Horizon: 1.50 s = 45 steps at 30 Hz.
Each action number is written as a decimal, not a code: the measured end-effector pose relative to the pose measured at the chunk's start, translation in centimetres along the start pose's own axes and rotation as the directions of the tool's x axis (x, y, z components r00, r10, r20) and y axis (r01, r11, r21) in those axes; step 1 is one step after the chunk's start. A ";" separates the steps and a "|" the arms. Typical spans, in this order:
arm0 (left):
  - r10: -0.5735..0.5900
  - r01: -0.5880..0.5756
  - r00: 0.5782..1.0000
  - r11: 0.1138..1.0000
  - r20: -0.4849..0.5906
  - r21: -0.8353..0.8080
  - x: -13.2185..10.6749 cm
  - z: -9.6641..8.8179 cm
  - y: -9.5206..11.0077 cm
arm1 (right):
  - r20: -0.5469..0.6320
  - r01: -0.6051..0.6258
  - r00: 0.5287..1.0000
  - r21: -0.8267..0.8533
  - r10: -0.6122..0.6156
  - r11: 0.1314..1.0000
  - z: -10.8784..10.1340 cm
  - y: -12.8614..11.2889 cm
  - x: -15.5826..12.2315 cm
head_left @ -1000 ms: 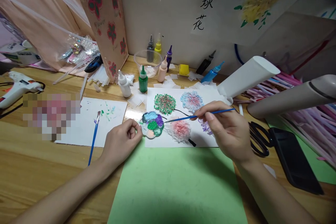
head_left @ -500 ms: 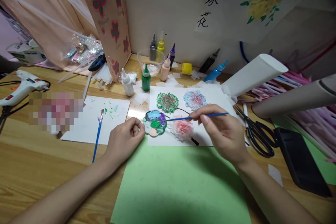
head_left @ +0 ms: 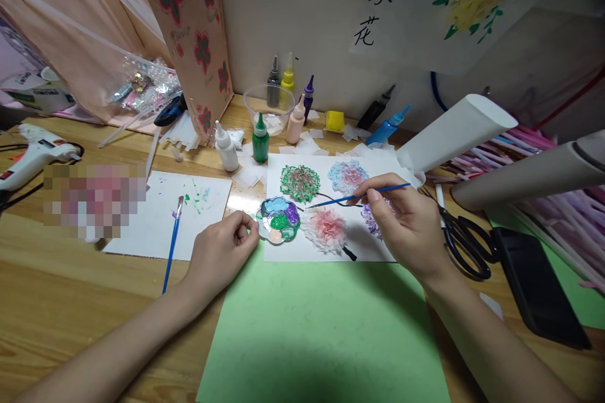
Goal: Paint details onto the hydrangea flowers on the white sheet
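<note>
My right hand pinches a thin blue paintbrush, its tip over the white sheet just right of the green flower. On that sheet are also a blue-pink flower, a pink flower and a purple flower partly hidden by my hand. My left hand rests curled on the table, thumb and fingers at the rim of the small flower-shaped paint palette.
A green paper sheet lies in front of me. A second brush lies on a white scrap sheet. Paint bottles and a clear bowl stand behind. Scissors, a black phone, a glue gun and straws surround.
My right hand has drawn the brush tip out of the palette and moved it right, above the white sheet. My left hand stays at the palette.
</note>
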<state>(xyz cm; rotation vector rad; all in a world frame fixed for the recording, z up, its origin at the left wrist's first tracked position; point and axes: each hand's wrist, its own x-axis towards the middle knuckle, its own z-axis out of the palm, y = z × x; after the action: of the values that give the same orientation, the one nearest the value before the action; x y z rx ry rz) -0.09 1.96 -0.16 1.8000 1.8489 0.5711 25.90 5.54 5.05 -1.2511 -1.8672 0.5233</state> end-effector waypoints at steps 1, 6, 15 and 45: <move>0.000 0.000 1.000 1.000 0.001 -0.001 0.0 0.0 0.0 | 0.003 0.010 1.000 -0.020 -0.010 1.000 0.0 0.0 0.0; 0.005 -0.005 1.000 1.000 -0.007 -0.002 0.0 0.1 -0.1 | 0.002 0.036 0.999 -0.040 -0.036 0.999 -0.2 -0.3 0.0; 0.013 -0.013 1.000 1.000 -0.008 0.005 -0.2 0.1 -0.1 | 0.022 0.075 0.997 -0.064 -0.074 0.995 -0.3 -0.6 -0.1; 0.039 -0.038 0.999 0.999 -0.035 0.018 -0.2 0.2 -0.2 | -0.009 0.038 0.999 -0.002 -0.038 0.999 -0.2 -0.2 -0.1</move>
<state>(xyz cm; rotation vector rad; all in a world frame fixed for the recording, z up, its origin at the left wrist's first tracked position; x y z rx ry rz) -0.15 1.73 -0.45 1.8518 1.8511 0.6070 25.97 5.37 5.32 -1.2150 -1.8812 0.4946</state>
